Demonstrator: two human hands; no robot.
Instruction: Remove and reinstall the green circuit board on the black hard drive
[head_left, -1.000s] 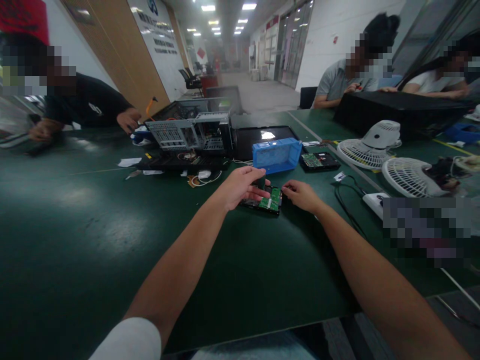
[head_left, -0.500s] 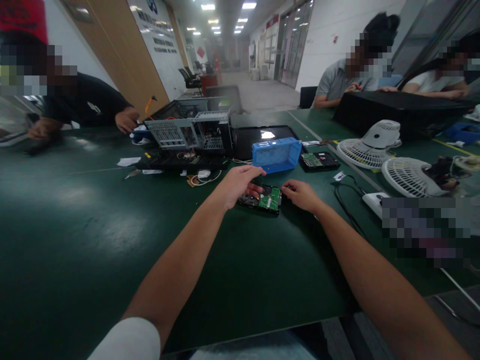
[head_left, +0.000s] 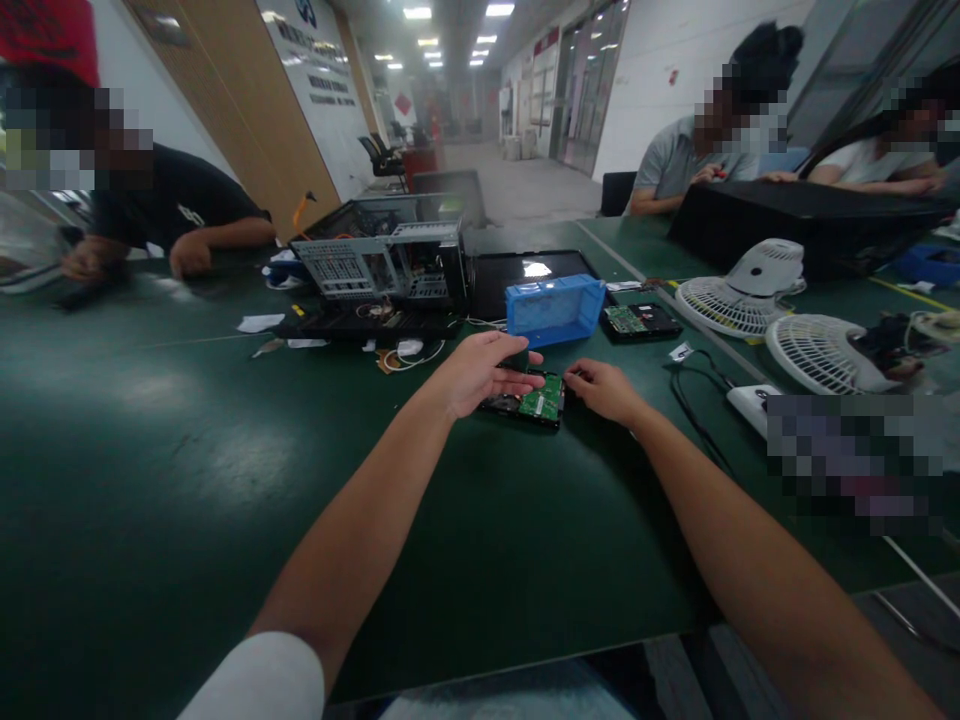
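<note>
A hard drive [head_left: 546, 403] lies flat on the green table, its green circuit board facing up. My left hand [head_left: 487, 375] hovers over the drive's left part and hides some of it. Its fingers are stretched forward and apart from the thumb; a dark patch shows between them, too unclear to name. At the drive's right edge, my right hand [head_left: 604, 390] has its thumb and fingertips pinched together. Whatever they grip, if anything, is too small to make out. Just behind both hands, a blue plastic bin [head_left: 555, 310] stands tipped on its side.
An opened computer case [head_left: 375, 265] stands at the back left, with paper scraps and cables before it. Right of the bin lies a second hard drive [head_left: 641, 321]. Farther right are white fan parts [head_left: 724, 305] and a power strip [head_left: 746, 400]. Other people sit around the table.
My left hand's fingers have extended to the right across the drive. My right hand has stayed in nearly the same place. The person at left has drawn a hand back from the computer case.
</note>
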